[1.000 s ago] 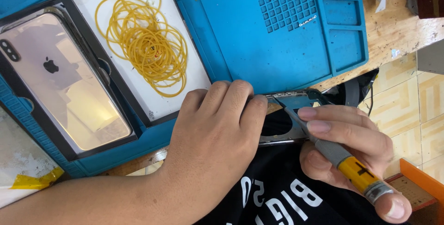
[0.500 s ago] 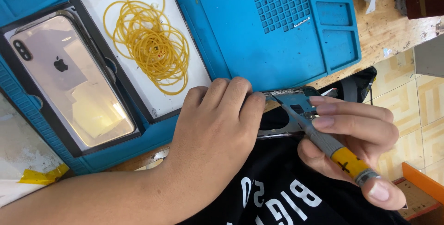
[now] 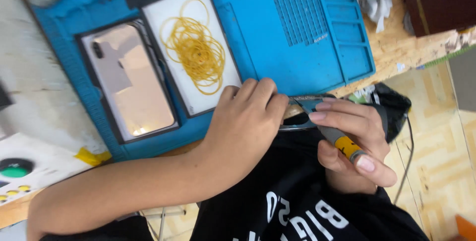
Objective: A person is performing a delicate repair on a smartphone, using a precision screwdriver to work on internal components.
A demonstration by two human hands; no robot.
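Blue work mat (image 3: 277, 48): matt rubbery look, moulded ribs and pockets. Phone back (image 3: 128, 80) glossy, glass-like, mirror reflections; rubber bands (image 3: 196, 53) dull yellow; screwdriver (image 3: 337, 139) in right hand (image 3: 354, 144) has matt grey and yellow plastic-looking grip. Bench (image 3: 396, 48) is rough bare chipboard, shirt (image 3: 297, 196) soft black cloth.

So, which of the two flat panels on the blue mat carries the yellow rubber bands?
The white panel, nearer the left hand; the rubber bands lie on it. The silver phone back beside it is bare.

One cam only, head-worn, I'm looking steeply down, close-up, at bench edge w/ blue mat (image 3: 258, 38) up top and my lap and floor below.
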